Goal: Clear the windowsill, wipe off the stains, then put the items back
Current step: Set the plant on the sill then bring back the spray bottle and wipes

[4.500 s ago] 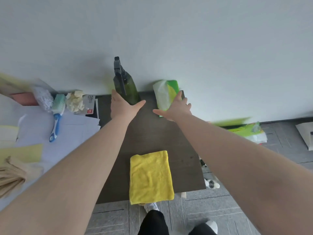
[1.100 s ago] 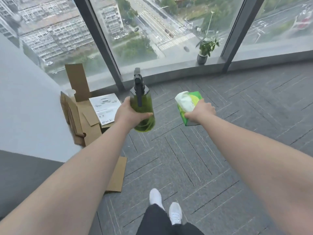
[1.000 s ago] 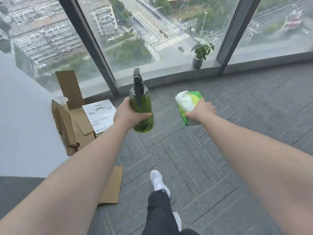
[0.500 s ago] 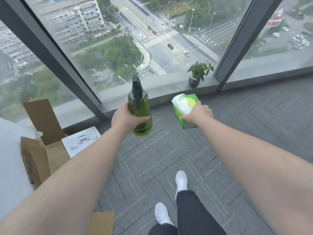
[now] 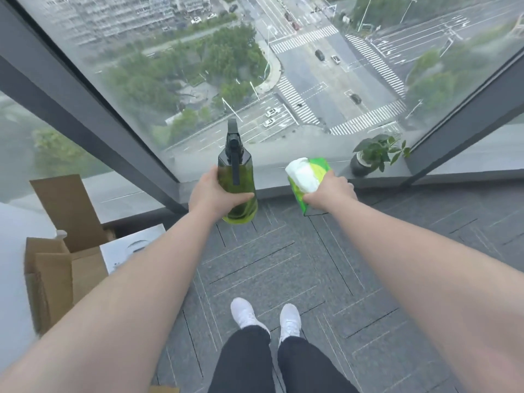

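My left hand grips a green spray bottle with a black trigger head, held upright in the air in front of the grey windowsill. My right hand holds a green and white pack of tissues at about the same height, just before the sill. A small potted plant in a dark pot stands on the sill to the right of the pack.
Large glass panes with dark slanted frames rise behind the sill. Open cardboard boxes and a white box lie on the floor at the left. Grey carpet tiles stretch under my feet.
I lifted the bottle and the tissue pack off the dark table, turned, and walked to the window. The sill and plant are much closer now; both hands keep their hold.
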### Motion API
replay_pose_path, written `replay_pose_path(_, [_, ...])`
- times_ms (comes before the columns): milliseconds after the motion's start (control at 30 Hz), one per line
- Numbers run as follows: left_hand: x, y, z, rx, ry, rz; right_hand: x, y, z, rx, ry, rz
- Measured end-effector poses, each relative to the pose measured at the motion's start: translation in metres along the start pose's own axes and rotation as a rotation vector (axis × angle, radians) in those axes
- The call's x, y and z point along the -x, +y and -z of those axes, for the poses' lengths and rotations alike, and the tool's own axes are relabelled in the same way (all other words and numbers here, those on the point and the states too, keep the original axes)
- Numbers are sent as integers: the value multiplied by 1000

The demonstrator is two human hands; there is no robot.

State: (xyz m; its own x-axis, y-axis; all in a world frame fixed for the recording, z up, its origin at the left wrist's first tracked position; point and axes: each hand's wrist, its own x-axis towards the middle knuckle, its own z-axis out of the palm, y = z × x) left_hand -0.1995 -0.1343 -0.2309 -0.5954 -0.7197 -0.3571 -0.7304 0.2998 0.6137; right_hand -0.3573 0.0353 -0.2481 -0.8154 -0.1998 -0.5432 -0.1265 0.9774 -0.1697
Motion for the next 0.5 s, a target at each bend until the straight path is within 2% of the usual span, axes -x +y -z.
replay_pose_path(233, [-102, -2, -15, -13, -77, 7, -87, -41, 5, 12, 32, -48])
replay_pose_path(500, [-213, -47, -85, 36, -11, 79, -213, -66, -71, 47, 22, -19])
